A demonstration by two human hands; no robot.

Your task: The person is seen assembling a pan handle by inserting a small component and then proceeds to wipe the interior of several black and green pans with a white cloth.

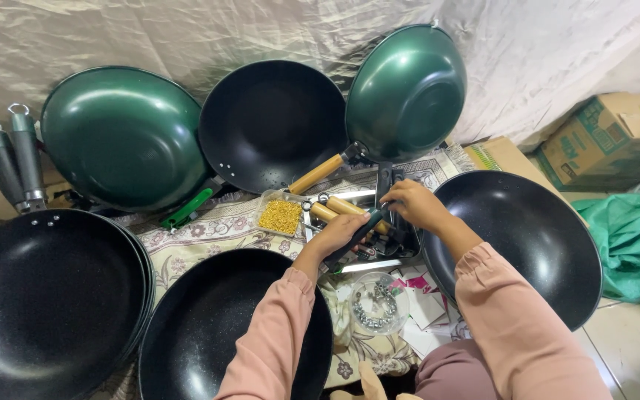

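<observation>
The left hand [338, 235] is gripping a long black pan handle [355, 238], with its fingers curling tight around it. The right hand [411, 204] is pressing down on the far end of that handle, its fingers bending close together and pinching there. The handle is lying over a shiny metal tray [379, 248] in the middle of the flowery floor mat [209, 230], just in front of the person. To do this well, I think the left hand should be keeping the handle steady while the right hand is working slowly at the end. Counting now: five black round woks are showing, and two green round woks [124, 133] are leaning on the cloth wall at the far edge of the mat. Two wooden handles [338, 209] are lying in the tray. One clear box of small gold screws [281, 215] and one clear round tub of silver bits [378, 302] are sitting near the hands. Two grey metal handles [16, 159] are standing at the far left edge
</observation>
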